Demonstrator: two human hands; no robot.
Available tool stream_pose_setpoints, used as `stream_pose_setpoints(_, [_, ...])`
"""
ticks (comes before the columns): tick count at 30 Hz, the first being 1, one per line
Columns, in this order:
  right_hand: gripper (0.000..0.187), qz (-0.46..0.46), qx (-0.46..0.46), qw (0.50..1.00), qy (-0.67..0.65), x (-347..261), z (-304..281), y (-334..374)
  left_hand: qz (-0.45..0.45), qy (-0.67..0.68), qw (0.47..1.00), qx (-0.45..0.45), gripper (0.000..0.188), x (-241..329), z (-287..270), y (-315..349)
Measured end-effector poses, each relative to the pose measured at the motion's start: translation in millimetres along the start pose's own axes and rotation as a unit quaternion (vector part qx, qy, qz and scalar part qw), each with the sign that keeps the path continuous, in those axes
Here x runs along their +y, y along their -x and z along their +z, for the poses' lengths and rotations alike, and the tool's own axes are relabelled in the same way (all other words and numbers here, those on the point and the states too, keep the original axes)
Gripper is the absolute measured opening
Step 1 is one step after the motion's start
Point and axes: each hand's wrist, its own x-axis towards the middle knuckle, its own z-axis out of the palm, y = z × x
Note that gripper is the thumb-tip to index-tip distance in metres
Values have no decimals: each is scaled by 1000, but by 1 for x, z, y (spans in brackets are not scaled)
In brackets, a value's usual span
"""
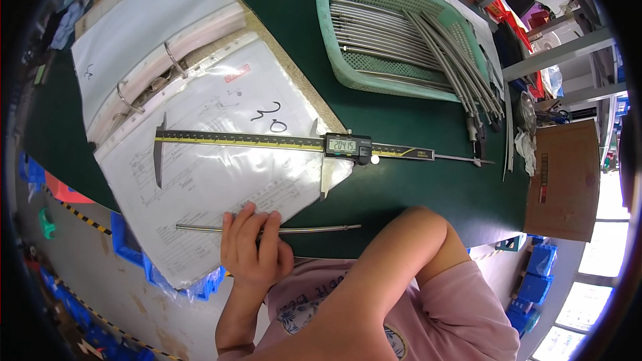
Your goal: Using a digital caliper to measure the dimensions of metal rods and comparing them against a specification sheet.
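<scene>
Green tabletop (428, 194), left grip (254, 247) half-curled, touching rod (317, 230)

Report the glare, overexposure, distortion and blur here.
Head view: glare whitens patches of the plastic sleeve beneath the caliper; head view: windows at lower right blow out white; head view: fisheye bends the green table's left edge, corners black; head view: left hand and rod show no obvious motion blur.

Digits are shown on the grey display (342, 146) of the digital caliper (294, 142), and graduations are marked along its beam (234, 138). Large black handwritten figures (269, 117), a red rectangular stamp (237, 73) and fine print are borne by the technical drawing (214, 177). Lettering is carried by the pink T-shirt (331, 311) and cardboard box (568, 180).
</scene>
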Motion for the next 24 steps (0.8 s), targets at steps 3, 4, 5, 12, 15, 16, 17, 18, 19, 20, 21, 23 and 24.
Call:
stream_pose_setpoints(3, [11, 34, -14, 999, 19, 9, -2, 5, -1, -1, 1000, -4, 35, 1, 1, -1])
stream_pose_setpoints(4, [11, 59, -48, 995, 58, 12, -5, 9, -1, -1, 1000, -5, 35, 2, 3, -2])
stream_pose_setpoints(5, [11, 60, -47, 996, 51, 14, -9, 12, -2, -2, 1000, -4, 35, 1, 1, -1])
stream_pose_setpoints(12, [32, 189, -68, 712, 673, -71, -48, 52, -7, 22, 1000, 0, 16, -2, 1, -3])
stream_pose_setpoints(15, [20, 164, -65, 353, 919, -118, -42, 79, -25, -28, 999, 19, 12, 3, 3, -1])
stream_pose_setpoints(16, [24, 174, 9, 296, 939, -130, -38, 96, -11, -29, 999, 29, 18, 5, 3, 1])
stream_pose_setpoints(17, [35, 166, 68, 260, 949, -140, -37, 108, 1, -34, 999, 37, 24, 6, 3, 2])
stream_pose_setpoints(18, [42, 170, 74, 203, 962, -150, -34, 114, -8, -46, 998, 40, 24, 6, 4, 1])
stream_pose_setpoints(19, [42, 193, 85, 182, 960, -157, -30, 121, -5, -36, 999, 40, 24, 7, 4, 1])
stream_pose_setpoints(20, [43, 216, 98, 153, 959, -163, -27, 124, 3, -20, 999, 41, 23, 8, 5, -2])
stream_pose_setpoints(21, [43, 215, 95, 161, 959, -169, -28, 127, -1, -14, 999, 42, 22, 9, 5, -2])
stream_pose_setpoints(23, [39, 278, 131, 208, 929, -177, -32, 132, -6, -11, 999, 38, 21, 9, 3, -2])
stream_pose_setpoints(24, [39, 279, 132, 210, 928, -177, -34, 130, -8, 0, 999, 34, 19, 9, 2, -3])
